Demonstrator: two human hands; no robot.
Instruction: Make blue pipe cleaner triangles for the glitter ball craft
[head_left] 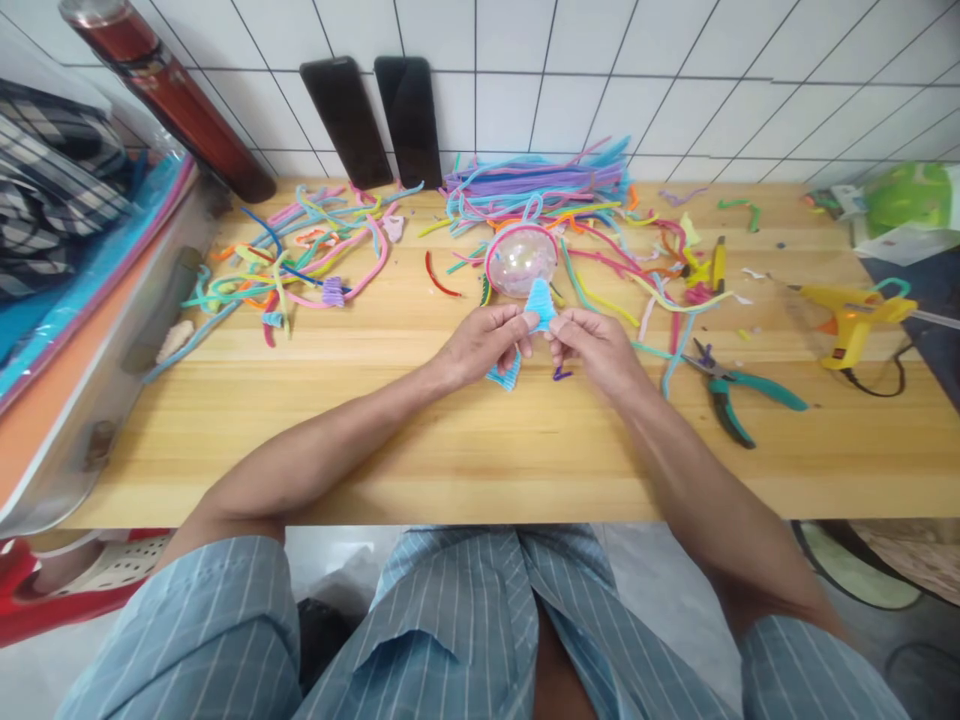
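Between my two hands is a small light-blue ribbed piece (539,306), narrow at its top, that looks made of pipe cleaners laid side by side. My left hand (489,343) pinches its left edge, and my right hand (591,345) grips the right edge. Another blue ribbed piece (505,372) shows just below my left fingers; whether they touch it I cannot tell. Right behind the held piece sits a clear round ball (525,262) with a pink rim band and a loop on top. A short purple bent piece (561,374) lies under my right hand.
Loose pipe cleaners (360,250) lie at left, a bundle of them (540,180) by the tiled wall. Pliers (731,385) and a yellow glue gun (847,315) lie at right. Two phones (409,120) and a red flask (180,105) lean at the back. A plastic bin (112,400) stands left.
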